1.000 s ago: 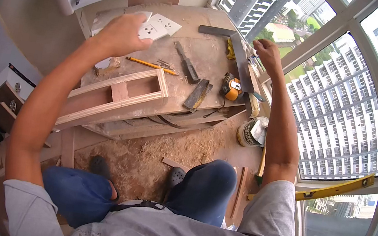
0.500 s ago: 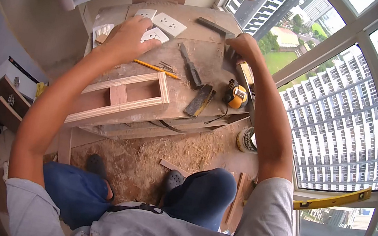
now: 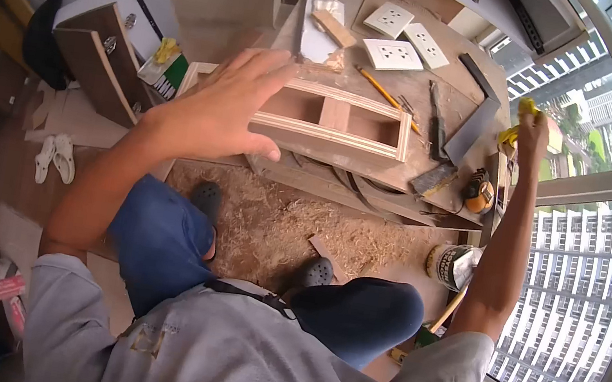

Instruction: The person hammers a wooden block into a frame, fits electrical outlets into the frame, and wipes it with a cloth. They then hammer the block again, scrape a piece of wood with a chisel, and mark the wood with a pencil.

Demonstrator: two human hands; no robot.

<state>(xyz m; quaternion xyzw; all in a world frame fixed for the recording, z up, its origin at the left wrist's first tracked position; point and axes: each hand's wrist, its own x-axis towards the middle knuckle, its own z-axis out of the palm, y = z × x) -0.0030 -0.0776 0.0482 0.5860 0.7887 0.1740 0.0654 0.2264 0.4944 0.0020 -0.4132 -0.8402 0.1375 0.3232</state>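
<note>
Bright window daylight, curved edges.

The wooden frame, long and narrow with pale, layered edges and a crosspiece between open compartments, lies flat on the counter, partly hidden behind the left fingers; contact is unclear. The yellow item, small and bright, sits in the right fingers, its shape unclear.
</note>
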